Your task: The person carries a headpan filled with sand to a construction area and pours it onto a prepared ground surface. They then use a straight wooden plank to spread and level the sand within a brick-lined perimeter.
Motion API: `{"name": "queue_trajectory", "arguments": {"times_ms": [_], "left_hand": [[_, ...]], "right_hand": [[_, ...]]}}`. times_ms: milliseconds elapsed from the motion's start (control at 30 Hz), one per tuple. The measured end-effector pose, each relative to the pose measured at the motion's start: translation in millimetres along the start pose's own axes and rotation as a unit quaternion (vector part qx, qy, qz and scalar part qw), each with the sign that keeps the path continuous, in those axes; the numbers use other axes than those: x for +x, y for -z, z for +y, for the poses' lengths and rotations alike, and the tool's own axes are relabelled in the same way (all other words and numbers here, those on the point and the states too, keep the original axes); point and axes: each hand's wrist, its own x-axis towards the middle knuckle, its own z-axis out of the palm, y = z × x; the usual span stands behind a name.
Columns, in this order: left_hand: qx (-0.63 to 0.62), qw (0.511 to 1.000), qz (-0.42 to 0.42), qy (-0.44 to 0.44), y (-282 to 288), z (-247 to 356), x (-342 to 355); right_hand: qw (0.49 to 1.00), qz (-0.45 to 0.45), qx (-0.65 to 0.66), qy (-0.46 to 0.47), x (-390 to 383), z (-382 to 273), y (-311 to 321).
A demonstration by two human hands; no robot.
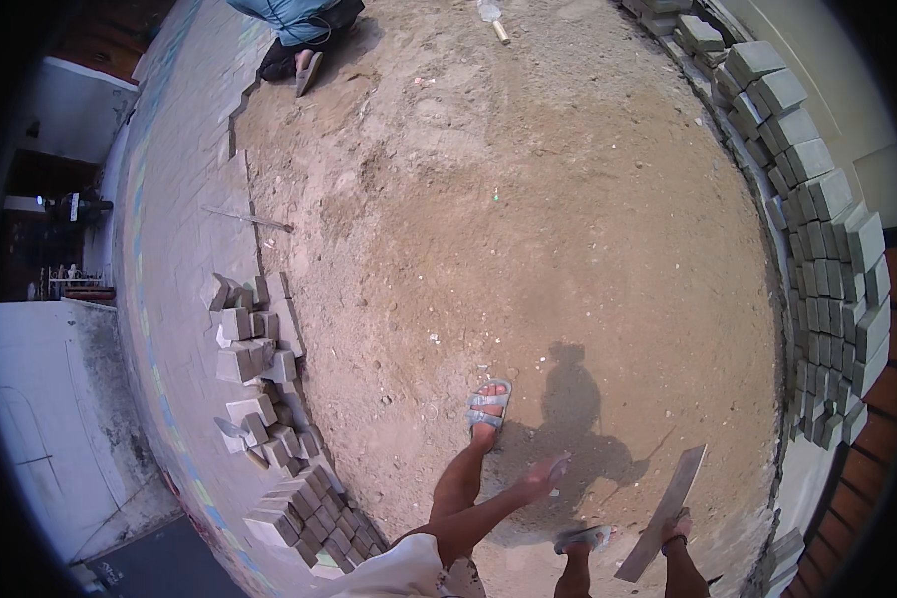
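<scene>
Your right hand [676,525] has its grip closed around the low end of a long flat grey board [665,511] slanting up over the loose sandy ground [528,229], left hand [543,474] open and empty, so a slack hold could tip it onto your sandalled foot [585,538].

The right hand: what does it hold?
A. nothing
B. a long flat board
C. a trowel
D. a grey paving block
B: the right hand grips a long flat board near its lower part, slanting above the sand, while the left hand is open and empty.
</scene>
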Motion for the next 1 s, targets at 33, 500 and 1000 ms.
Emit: {"name": "queue_trajectory", "arguments": {"times_ms": [33,500,1000], "left_hand": [[-0.033,0.999,0.026,-0.006,18.0,6.1,-17.9],[0.103,0.876,0.349,0.318,227.9,21.9,-312.3],[-0.208,0.870,0.329,0.302,0.9,13.0,-474.3]], "right_hand": [[1.000,0.005,-0.030,-0.001,-30.7,-18.4,27.2],[0.979,0.095,0.075,0.162,-114.7,-78.8,132.7],[0.994,0.050,0.083,0.047,-269.9,167.4,86.0]]}}
